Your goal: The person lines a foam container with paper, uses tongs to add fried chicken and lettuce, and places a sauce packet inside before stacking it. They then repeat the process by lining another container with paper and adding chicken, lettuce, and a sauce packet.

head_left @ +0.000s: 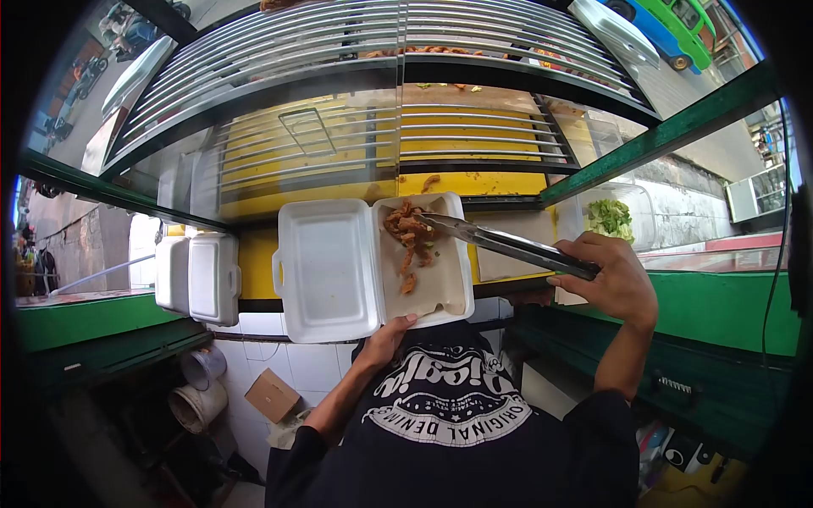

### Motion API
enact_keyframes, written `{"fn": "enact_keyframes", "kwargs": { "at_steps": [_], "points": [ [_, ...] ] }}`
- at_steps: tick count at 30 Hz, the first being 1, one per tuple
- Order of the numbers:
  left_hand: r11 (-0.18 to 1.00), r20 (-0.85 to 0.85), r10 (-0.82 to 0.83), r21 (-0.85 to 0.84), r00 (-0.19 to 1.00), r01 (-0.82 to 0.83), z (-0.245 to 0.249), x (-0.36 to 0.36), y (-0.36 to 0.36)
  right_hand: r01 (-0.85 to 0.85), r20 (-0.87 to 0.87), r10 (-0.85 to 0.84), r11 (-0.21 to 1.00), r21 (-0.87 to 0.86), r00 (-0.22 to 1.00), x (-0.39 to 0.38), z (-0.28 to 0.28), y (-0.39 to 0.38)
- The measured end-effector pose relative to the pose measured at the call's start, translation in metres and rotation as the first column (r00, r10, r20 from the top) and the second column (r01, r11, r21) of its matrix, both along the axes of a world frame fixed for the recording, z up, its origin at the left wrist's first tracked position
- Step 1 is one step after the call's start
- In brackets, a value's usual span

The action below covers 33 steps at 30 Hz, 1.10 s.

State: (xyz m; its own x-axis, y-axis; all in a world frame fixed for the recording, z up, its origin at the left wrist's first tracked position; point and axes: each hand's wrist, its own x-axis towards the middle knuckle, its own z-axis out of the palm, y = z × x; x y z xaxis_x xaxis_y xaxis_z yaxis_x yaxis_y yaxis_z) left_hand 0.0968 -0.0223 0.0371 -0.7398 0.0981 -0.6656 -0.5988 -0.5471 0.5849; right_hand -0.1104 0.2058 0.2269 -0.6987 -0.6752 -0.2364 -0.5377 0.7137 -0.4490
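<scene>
My left hand grips the near edge of an open white foam box, with fingers partly hidden under it. The box's lid half lies to the left and has nothing in it. Its right half is lined with brown paper and holds pieces of browned fried food. My right hand is closed around the handle end of metal tongs. The tong tips touch the food's upper right side.
Closed foam boxes stand at the left. A clear tub of lettuce sits at the right. Slatted metal racks and glass rise ahead, between green frame bars. Below left are a cardboard box and buckets.
</scene>
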Motion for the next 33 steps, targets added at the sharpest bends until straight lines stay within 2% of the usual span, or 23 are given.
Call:
{"fn": "enact_keyframes", "kwargs": {
  "at_steps": [1, 3, 4, 5, 6, 9, 11, 12, 13, 15, 16, 17, 18, 22, 24, 27, 31, 33],
  "points": [
    [1.000, 0.000, 0.005, 0.002, 1.000, -0.005, 0.003, 0.001, -0.001, -0.005, 0.000, 0.005, 1.000, 0.002, 1.000, -0.001, -0.003, -0.002],
    [1.000, 0.017, -0.004, 0.016, 1.000, 0.004, 0.007, 0.001, -0.004, -0.147, -0.030, 0.148, 0.988, 0.047, 0.988, -0.002, -0.009, -0.008],
    [1.000, 0.017, 0.003, 0.015, 1.000, -0.004, 0.010, 0.001, -0.004, -0.163, -0.032, 0.166, 0.983, 0.084, 0.986, -0.003, -0.005, -0.009],
    [0.994, 0.019, -0.033, -0.106, 0.999, 0.035, 0.014, 0.001, -0.004, -0.171, -0.032, 0.174, 0.982, 0.083, 0.984, -0.005, -0.001, -0.009],
    [0.971, 0.026, -0.070, -0.226, 0.997, 0.074, 0.016, 0.001, -0.004, -0.141, -0.038, 0.142, 0.990, 0.030, 0.989, -0.006, 0.003, -0.008],
    [0.956, -0.039, -0.017, -0.293, 0.999, 0.005, 0.004, 0.009, -0.004, -0.092, -0.061, 0.089, 0.995, -0.046, 0.994, -0.011, 0.020, -0.008],
    [0.967, -0.067, 0.017, -0.252, 0.998, -0.034, -0.012, 0.014, -0.003, 0.133, -0.053, -0.136, 0.990, -0.042, 0.989, -0.012, 0.034, -0.016],
    [0.976, -0.089, 0.044, -0.210, 0.995, -0.062, -0.016, 0.015, -0.003, 0.158, -0.140, -0.155, 0.987, 0.010, 0.978, -0.012, 0.038, -0.024],
    [0.976, -0.092, 0.035, -0.212, 0.995, -0.053, -0.015, 0.015, -0.003, 0.167, -0.142, -0.164, 0.986, 0.007, 0.976, -0.014, 0.036, -0.032],
    [0.946, -0.138, 0.016, -0.320, 0.990, -0.060, -0.012, 0.017, -0.002, 0.254, -0.539, -0.132, 0.954, 0.159, 0.832, -0.023, 0.023, -0.048],
    [0.944, -0.139, 0.004, -0.326, 0.990, -0.049, -0.025, 0.020, -0.002, 0.277, -0.590, -0.121, 0.944, 0.181, 0.798, -0.036, 0.014, -0.055],
    [0.990, -0.140, 0.102, -0.078, 0.985, -0.114, -0.048, 0.021, -0.002, 0.300, -0.639, -0.106, 0.932, 0.203, 0.762, -0.051, 0.003, -0.063],
    [0.969, -0.116, 0.196, 0.174, 0.974, -0.175, -0.060, 0.021, -0.003, 0.303, -0.641, -0.119, 0.935, 0.185, 0.759, -0.067, -0.006, -0.071],
    [0.984, -0.068, 0.156, 0.099, 0.985, -0.149, -0.040, 0.019, -0.007, 0.327, -0.619, -0.129, 0.920, 0.218, 0.775, -0.117, -0.038, -0.109],
    [0.987, -0.014, 0.136, 0.083, 0.991, -0.134, -0.039, 0.019, -0.005, 0.317, -0.585, -0.081, 0.895, 0.313, 0.807, -0.130, -0.048, -0.119],
    [0.989, -0.040, 0.136, 0.056, 0.990, -0.134, -0.037, 0.017, -0.003, 0.309, -0.570, -0.067, 0.889, 0.339, 0.819, -0.139, -0.051, -0.123],
    [0.995, -0.035, 0.095, 0.044, 0.995, -0.094, -0.043, 0.017, -0.004, 0.328, -0.611, -0.106, 0.907, 0.264, 0.785, -0.130, -0.049, -0.114],
    [0.982, -0.130, 0.153, 0.127, 0.980, -0.137, -0.060, 0.018, -0.002, 0.319, -0.574, -0.102, 0.902, 0.291, 0.812, -0.115, -0.042, -0.104]
  ]
}}
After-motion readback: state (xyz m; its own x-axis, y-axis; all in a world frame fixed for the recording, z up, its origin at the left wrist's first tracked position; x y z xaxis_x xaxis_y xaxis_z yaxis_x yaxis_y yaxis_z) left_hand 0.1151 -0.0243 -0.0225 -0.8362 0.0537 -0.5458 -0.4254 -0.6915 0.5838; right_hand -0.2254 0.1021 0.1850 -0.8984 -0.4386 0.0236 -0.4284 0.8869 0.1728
